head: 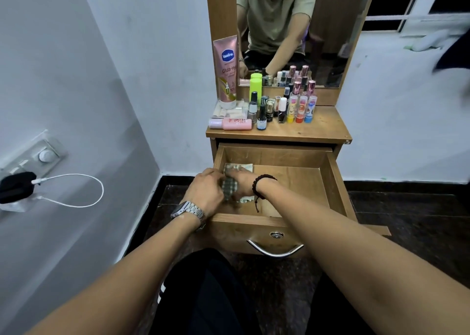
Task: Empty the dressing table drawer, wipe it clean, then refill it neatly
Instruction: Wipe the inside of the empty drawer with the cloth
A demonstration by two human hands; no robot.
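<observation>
Both hands [221, 189] on drawer's [333, 179] cloth [230, 189]

Our arms: both bare, stretched forward and down, converging toward the middle. Our left hand [204, 191]: back up, fingers curled downward, metal watch [188, 210] at the wrist. Our right hand [241, 182]: palm down, fingers pointing left, touching the left hand, dark bead bracelet [259, 186] at the wrist.
</observation>
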